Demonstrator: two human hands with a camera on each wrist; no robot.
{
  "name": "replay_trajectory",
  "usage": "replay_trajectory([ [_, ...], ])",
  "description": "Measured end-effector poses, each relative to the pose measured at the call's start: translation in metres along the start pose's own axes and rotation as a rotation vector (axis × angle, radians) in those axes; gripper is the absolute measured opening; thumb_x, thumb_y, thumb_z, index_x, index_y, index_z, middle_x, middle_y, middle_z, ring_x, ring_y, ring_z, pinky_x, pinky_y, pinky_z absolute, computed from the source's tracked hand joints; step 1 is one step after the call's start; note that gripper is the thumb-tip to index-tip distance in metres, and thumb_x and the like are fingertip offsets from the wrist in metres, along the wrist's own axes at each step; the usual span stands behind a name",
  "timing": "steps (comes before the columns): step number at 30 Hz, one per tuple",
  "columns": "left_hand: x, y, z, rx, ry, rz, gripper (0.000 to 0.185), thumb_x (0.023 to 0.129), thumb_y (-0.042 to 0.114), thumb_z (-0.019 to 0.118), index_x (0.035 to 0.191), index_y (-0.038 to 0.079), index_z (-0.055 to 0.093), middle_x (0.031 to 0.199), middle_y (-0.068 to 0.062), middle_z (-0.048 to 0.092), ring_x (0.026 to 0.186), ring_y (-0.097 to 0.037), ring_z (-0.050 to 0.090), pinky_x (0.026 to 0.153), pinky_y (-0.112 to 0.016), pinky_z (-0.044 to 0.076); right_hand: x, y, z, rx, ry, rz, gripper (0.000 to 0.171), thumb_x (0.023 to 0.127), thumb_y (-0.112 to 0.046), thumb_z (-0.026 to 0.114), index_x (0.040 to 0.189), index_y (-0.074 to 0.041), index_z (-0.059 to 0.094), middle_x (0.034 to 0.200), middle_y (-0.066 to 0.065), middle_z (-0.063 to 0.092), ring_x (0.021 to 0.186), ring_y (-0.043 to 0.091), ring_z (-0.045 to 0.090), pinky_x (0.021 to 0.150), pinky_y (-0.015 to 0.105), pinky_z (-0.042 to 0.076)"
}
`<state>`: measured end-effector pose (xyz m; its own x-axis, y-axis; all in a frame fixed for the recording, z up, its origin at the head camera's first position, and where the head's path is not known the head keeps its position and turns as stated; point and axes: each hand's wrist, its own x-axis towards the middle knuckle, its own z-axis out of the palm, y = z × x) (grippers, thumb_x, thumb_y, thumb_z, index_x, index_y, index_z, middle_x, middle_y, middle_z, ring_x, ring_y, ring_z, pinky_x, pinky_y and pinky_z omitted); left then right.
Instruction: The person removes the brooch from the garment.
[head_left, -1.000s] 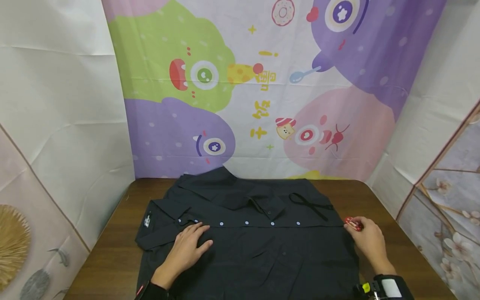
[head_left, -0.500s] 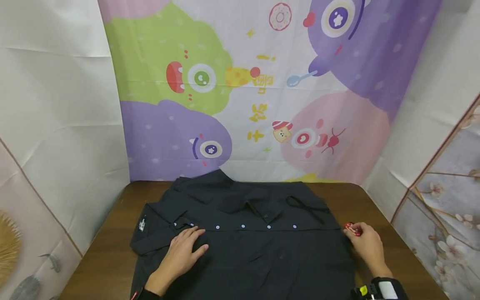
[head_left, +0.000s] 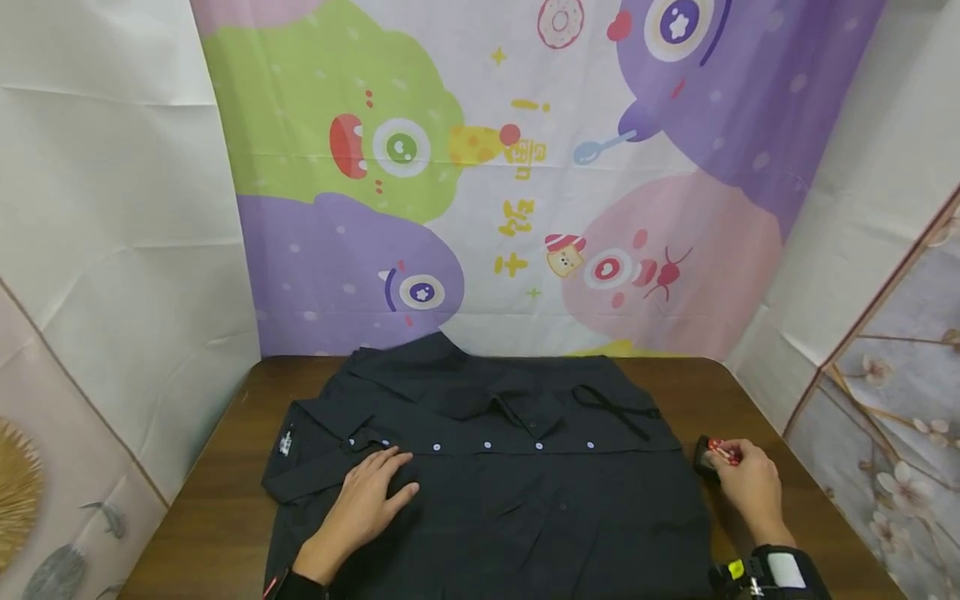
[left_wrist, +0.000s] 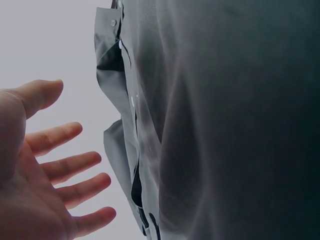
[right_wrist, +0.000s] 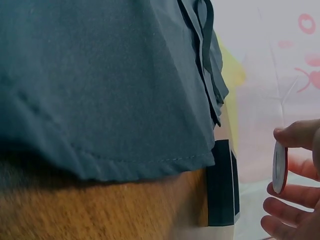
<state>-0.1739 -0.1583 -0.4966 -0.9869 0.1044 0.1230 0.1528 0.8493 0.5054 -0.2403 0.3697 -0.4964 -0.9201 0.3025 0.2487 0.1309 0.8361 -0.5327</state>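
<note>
A black short-sleeved button-up shirt (head_left: 517, 508) lies spread on the table, its row of white buttons running crosswise. My left hand (head_left: 369, 497) is over the shirt's left part, fingertips near the button placket. In the left wrist view its fingers are straight and spread with nothing between them. At the shirt's right edge, my right hand (head_left: 752, 483) pinches a small round red-and-white disc (head_left: 723, 452) between thumb and fingers. The right wrist view shows that disc (right_wrist: 280, 167) edge-on, with a pale face. A black block-like object (head_left: 703, 457) sits beside the shirt's hem, close to this hand.
The brown wooden table (head_left: 225, 467) has rounded far corners. Behind it hangs a cartoon-printed cloth (head_left: 510, 317), with white sheeting (head_left: 135, 250) at the sides. A thin black ribbon-like strip (head_left: 615, 408) lies on the shirt's upper right.
My right hand has shifted a little to the right with the disc, and the black object beside the hem now shows. The left hand stays where it was over the shirt.
</note>
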Motion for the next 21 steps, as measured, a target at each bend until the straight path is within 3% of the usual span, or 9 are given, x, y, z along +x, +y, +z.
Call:
replay_trajectory([
  [11, 0.0007, -0.0004, 0.0008, -0.003, 0.000, -0.004, 0.044, 0.091, 0.032, 0.067, 0.129, 0.010, 0.061, 0.140, -0.017, 0.055, 0.132, -0.038, 0.047, 0.104, -0.064, 0.035, 0.0068, 0.0012, -0.0009, -0.001, -0.010, -0.004, 0.032, 0.087, -0.012, 0.067, 0.109, 0.010, 0.062, 0.108, 0.034, 0.063, 0.094, 0.050, 0.060, 0.077, 0.057, 0.044],
  [21, 0.0012, 0.0007, 0.0000, -0.010, -0.003, 0.006, 0.043, 0.091, 0.031, 0.067, 0.128, 0.009, 0.062, 0.139, -0.017, 0.055, 0.131, -0.038, 0.047, 0.104, -0.063, 0.035, 0.0058, 0.0078, 0.0024, -0.037, -0.033, 0.022, 0.037, 0.087, -0.018, 0.067, 0.110, 0.010, 0.060, 0.106, 0.034, 0.064, 0.092, 0.049, 0.059, 0.074, 0.055, 0.043],
])
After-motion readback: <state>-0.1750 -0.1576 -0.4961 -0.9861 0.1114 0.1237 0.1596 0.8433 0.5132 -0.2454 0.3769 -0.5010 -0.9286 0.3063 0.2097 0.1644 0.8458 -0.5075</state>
